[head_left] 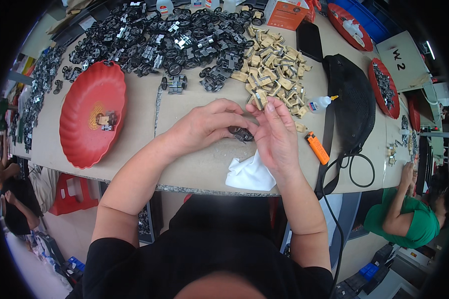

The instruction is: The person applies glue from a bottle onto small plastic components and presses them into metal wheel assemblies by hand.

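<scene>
The small black wheeled part (pixel 241 133) sits pinched between both hands just above the tabletop (pixel 194 164). It looks light, stiff and easily dropped, so it is probably best held by its rims. The left hand (pixel 204 127) arches over it with fingers clamped on it. The right hand (pixel 274 134) stands edge-up, fingertips closed on its right side, above a white cloth (pixel 249 174).

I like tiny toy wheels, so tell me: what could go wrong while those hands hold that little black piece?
The small black wheeled part, pinched between the left hand and right hand, could slip and vanish among the tan pieces. The glue bottle lies on its side and might leak. An elbow could perhaps nudge the white cloth off the table edge.
</scene>
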`<state>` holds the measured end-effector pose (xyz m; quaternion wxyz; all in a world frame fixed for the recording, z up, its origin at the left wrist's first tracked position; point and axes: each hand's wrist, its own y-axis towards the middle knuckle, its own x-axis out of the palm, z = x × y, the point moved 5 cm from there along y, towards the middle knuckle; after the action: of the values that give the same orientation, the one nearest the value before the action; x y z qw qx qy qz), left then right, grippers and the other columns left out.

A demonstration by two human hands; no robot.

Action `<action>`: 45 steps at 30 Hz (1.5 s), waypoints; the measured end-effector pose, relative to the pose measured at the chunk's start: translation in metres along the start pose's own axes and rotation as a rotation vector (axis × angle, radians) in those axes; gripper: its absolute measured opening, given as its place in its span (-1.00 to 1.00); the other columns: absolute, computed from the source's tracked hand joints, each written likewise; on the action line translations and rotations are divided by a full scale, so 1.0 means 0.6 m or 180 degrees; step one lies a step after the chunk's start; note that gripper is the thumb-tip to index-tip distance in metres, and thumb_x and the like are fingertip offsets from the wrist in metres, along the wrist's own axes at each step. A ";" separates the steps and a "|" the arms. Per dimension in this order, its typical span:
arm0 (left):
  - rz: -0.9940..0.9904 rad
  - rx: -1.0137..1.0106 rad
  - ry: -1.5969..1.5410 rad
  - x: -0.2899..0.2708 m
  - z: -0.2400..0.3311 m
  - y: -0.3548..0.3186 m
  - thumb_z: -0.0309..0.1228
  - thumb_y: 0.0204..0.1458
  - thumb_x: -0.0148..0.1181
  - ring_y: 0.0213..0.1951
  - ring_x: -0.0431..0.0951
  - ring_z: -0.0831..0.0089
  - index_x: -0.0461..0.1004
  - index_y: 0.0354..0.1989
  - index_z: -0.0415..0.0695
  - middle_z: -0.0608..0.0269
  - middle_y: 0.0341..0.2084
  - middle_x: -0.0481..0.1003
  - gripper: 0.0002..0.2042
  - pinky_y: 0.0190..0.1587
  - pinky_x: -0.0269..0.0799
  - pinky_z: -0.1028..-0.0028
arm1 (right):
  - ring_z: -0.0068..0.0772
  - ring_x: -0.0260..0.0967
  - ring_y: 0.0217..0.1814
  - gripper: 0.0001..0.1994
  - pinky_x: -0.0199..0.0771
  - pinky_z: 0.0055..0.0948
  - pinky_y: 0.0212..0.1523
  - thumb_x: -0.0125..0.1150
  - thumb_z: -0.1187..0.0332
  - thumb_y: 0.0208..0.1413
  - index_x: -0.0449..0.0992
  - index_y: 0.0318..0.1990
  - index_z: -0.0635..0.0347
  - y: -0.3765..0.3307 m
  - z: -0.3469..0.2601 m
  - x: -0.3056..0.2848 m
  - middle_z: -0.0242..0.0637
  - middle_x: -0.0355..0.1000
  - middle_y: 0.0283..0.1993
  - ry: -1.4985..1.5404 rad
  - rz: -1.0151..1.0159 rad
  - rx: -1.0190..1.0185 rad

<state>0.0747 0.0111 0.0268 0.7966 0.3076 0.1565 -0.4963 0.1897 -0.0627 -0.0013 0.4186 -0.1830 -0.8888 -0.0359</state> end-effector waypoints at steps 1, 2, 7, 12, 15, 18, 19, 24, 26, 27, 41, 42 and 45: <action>0.0053 0.0032 -0.0163 -0.001 -0.004 0.000 -0.68 -0.27 0.16 -0.29 0.46 0.34 0.44 -0.21 -0.05 0.23 -0.26 0.36 -0.62 -0.26 0.43 0.49 | -0.43 0.32 -0.10 -0.87 0.40 -0.28 -0.09 -0.09 0.40 0.15 0.28 -0.16 0.18 -0.001 -0.002 0.003 -0.32 0.34 -0.22 -0.0008 -0.0014 0.0005; 0.0107 0.0063 -0.0326 -0.002 -0.005 0.000 -0.70 -0.28 0.17 -0.28 0.46 0.34 0.44 -0.21 -0.08 0.22 -0.26 0.37 -0.62 -0.24 0.42 0.51 | -0.45 0.31 -0.10 -0.86 0.40 -0.30 -0.07 -0.07 0.41 0.15 0.29 -0.16 0.20 -0.002 -0.008 0.008 -0.31 0.34 -0.22 -0.0109 -0.0035 -0.0100; 0.0071 -0.0446 -0.1172 -0.011 -0.020 -0.004 -0.71 -0.24 0.16 -0.13 0.43 0.41 0.42 -0.26 -0.20 0.19 -0.18 0.38 -0.70 -0.11 0.40 0.49 | -0.54 0.31 -0.14 -0.85 0.38 -0.45 -0.09 -0.03 0.43 0.12 0.32 -0.17 0.26 -0.003 -0.023 -0.001 -0.32 0.31 -0.21 -0.1166 -0.0052 -0.0704; 0.0275 -0.0740 -0.2551 -0.011 -0.048 -0.005 -0.67 -0.17 0.18 -0.14 0.43 0.47 0.32 -0.17 -0.23 0.16 -0.18 0.39 -0.67 -0.10 0.41 0.52 | -0.59 0.31 -0.22 -0.87 0.32 -0.60 -0.19 0.02 0.47 0.09 0.37 -0.21 0.29 -0.008 -0.021 -0.010 -0.36 0.31 -0.22 -0.1920 0.0011 -0.0625; 0.0110 -0.1006 -0.2792 -0.013 -0.055 -0.006 -0.66 -0.18 0.20 -0.17 0.45 0.48 0.29 -0.15 -0.23 0.15 -0.22 0.40 -0.64 -0.12 0.42 0.55 | -0.58 0.33 -0.23 -0.88 0.31 -0.61 -0.17 0.04 0.49 0.07 0.38 -0.23 0.30 -0.007 -0.015 0.002 -0.36 0.33 -0.26 -0.1775 -0.0055 -0.0527; 0.0037 -0.0920 -0.3015 -0.012 -0.053 -0.006 -0.67 -0.18 0.20 -0.18 0.45 0.50 0.29 -0.16 -0.21 0.17 -0.24 0.41 -0.64 -0.13 0.44 0.56 | -0.58 0.35 -0.23 -0.88 0.30 -0.63 -0.17 0.04 0.50 0.06 0.38 -0.22 0.29 -0.008 -0.011 0.002 -0.36 0.37 -0.28 -0.1692 -0.0064 -0.0337; -0.0018 -0.0972 -0.3053 -0.011 -0.053 -0.006 -0.66 -0.17 0.20 -0.20 0.45 0.54 0.29 -0.16 -0.19 0.21 -0.25 0.42 -0.65 -0.15 0.42 0.59 | -0.58 0.36 -0.23 -0.87 0.30 -0.63 -0.17 0.04 0.51 0.06 0.38 -0.22 0.29 -0.008 -0.009 0.001 -0.35 0.38 -0.29 -0.1641 -0.0028 -0.0208; -0.0148 -0.1004 -0.3113 -0.004 -0.058 -0.007 -0.64 -0.15 0.18 -0.24 0.46 0.60 0.29 -0.16 -0.17 0.25 -0.29 0.45 -0.66 -0.19 0.40 0.63 | -0.60 0.36 -0.24 -0.88 0.30 -0.64 -0.17 0.06 0.53 0.04 0.41 -0.24 0.30 -0.009 -0.009 -0.006 -0.36 0.40 -0.30 -0.1694 0.0014 -0.0025; -0.0165 -0.1041 -0.3101 -0.004 -0.056 -0.007 -0.65 -0.14 0.18 -0.26 0.46 0.62 0.29 -0.16 -0.17 0.25 -0.30 0.45 -0.66 -0.21 0.40 0.64 | -0.60 0.36 -0.25 -0.88 0.30 -0.65 -0.18 0.07 0.54 0.03 0.42 -0.26 0.32 -0.008 -0.010 -0.009 -0.36 0.39 -0.29 -0.1697 0.0023 -0.0001; -0.0173 -0.1041 -0.3103 -0.004 -0.056 -0.007 -0.65 -0.14 0.18 -0.26 0.46 0.62 0.29 -0.16 -0.17 0.25 -0.30 0.45 -0.66 -0.21 0.40 0.64 | -0.61 0.35 -0.26 -0.89 0.31 -0.64 -0.18 0.08 0.54 0.02 0.44 -0.27 0.33 -0.007 -0.010 -0.010 -0.36 0.38 -0.28 -0.1733 -0.0004 0.0002; -0.0295 -0.1144 -0.3087 -0.003 -0.055 -0.005 -0.67 -0.19 0.21 -0.22 0.46 0.59 0.29 -0.16 -0.24 0.27 -0.29 0.41 -0.63 -0.18 0.42 0.61 | -0.60 0.32 -0.30 -0.90 0.38 -0.62 -0.25 0.11 0.50 0.02 0.48 -0.33 0.35 -0.011 -0.020 0.000 -0.34 0.32 -0.27 -0.2352 -0.0121 0.0026; -0.0303 -0.1156 -0.3079 -0.002 -0.056 -0.007 -0.67 -0.19 0.21 -0.22 0.46 0.59 0.29 -0.16 -0.24 0.27 -0.29 0.41 -0.63 -0.18 0.42 0.61 | -0.62 0.31 -0.30 -0.90 0.37 -0.64 -0.25 0.11 0.50 0.02 0.48 -0.33 0.35 -0.011 -0.017 -0.001 -0.35 0.32 -0.28 -0.2294 -0.0122 0.0040; -0.0315 -0.1180 -0.3043 0.000 -0.058 -0.010 -0.67 -0.19 0.21 -0.24 0.45 0.59 0.29 -0.16 -0.24 0.28 -0.29 0.40 -0.63 -0.19 0.42 0.62 | -0.65 0.29 -0.31 -0.90 0.32 -0.66 -0.26 0.11 0.48 0.03 0.48 -0.33 0.33 -0.011 -0.012 -0.003 -0.38 0.32 -0.31 -0.2243 -0.0132 0.0058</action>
<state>0.0711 0.0320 -0.0018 0.7958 -0.1077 -0.1255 -0.5825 0.1941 -0.0708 0.0025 0.0870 -0.1623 -0.9825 0.0290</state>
